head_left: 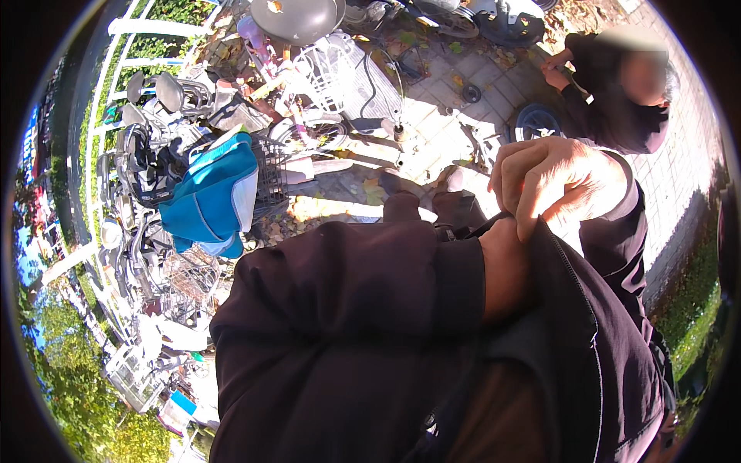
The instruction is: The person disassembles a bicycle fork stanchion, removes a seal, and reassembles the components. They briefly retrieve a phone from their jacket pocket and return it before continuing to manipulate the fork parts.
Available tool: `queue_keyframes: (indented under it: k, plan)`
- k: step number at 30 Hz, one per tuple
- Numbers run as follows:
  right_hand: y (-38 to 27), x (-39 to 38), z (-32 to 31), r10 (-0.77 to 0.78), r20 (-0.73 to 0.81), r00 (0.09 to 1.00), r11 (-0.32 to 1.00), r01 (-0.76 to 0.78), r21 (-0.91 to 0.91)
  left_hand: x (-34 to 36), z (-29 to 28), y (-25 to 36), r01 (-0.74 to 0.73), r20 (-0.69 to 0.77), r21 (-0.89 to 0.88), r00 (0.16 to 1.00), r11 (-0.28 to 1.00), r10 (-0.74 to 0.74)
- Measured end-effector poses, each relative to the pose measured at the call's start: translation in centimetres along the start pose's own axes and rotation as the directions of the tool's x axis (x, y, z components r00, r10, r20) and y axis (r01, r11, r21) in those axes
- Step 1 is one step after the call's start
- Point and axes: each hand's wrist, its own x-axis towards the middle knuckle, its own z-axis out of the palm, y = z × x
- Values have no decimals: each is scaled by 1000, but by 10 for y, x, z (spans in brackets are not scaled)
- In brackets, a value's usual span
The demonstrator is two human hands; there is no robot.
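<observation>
My left arm, in a dark sleeve (340,285), crosses in front of my chest. Only the wrist and back part of my left hand (505,266) show; its fingers are hidden behind the front panel of my dark zip jacket (571,332). My right hand (552,181) is closed, its bent fingers pinching the upper edge of that jacket panel, close by the left wrist. The open zipper runs down the panel below the right hand.
Another person in dark clothes (617,92) crouches at the far right by a small wheel (538,122). Bicycle parts lie on the paving. To the left are a teal cloth (212,189), a wire basket (270,174), piled saddles (170,92) and a white railing (158,28).
</observation>
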Motion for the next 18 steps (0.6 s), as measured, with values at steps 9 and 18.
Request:
queue_keyframes:
  k: [9, 18]
  plan:
    - [0, 5, 2, 8, 43, 999, 999, -6, -37, 6, 13, -11, 65, -133, -368, 984, 928, -122]
    - [-3, 17, 18, -36, -38, 999, 997, 39, 74, -13, -24, 5, -194, -42, 202, 978, 960, 206]
